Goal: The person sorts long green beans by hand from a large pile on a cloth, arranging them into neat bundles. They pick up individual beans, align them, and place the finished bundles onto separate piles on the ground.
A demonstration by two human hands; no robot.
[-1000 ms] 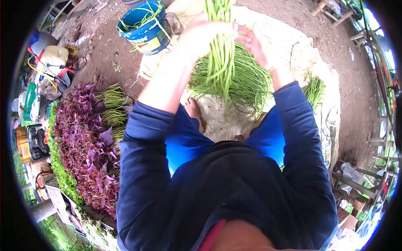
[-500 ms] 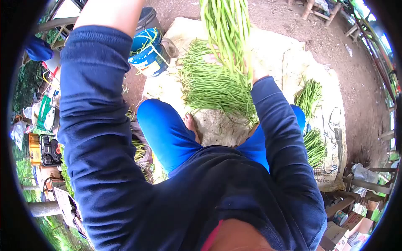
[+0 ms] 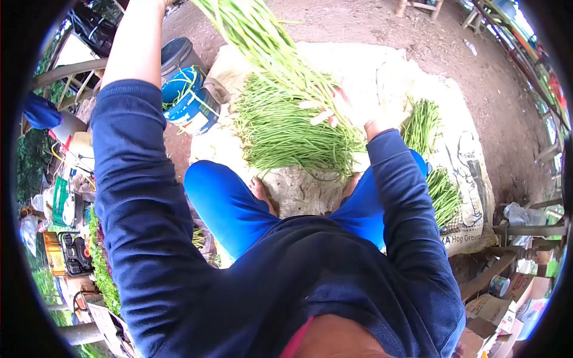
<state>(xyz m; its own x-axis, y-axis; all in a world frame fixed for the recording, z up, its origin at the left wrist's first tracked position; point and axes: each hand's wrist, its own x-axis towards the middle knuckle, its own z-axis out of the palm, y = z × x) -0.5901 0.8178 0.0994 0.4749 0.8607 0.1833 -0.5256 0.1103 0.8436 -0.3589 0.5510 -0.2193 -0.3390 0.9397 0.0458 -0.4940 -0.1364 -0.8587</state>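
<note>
A long bunch of green string beans slants across the top of the head view and runs out past the upper edge. My right hand is closed round its lower end, fingers wrapped over the stems. At the top edge, only the base of my left hand shows, left of the bunch's upper part; its fingers are cut off, so their grip is hidden. Beneath the bunch, a wide pile of string beans lies side by side on a pale sack sheet, in front of my feet.
Smaller bean bundles lie on the sheet at the right. A blue bucket with some beans in it stands at the left, beside a dark bucket. Cardboard boxes sit at the lower right, a chainsaw-like tool far left.
The bunch has swung from nearly upright to a slant, its upper end going left. My left forearm shows more, and the view has shifted slightly.
</note>
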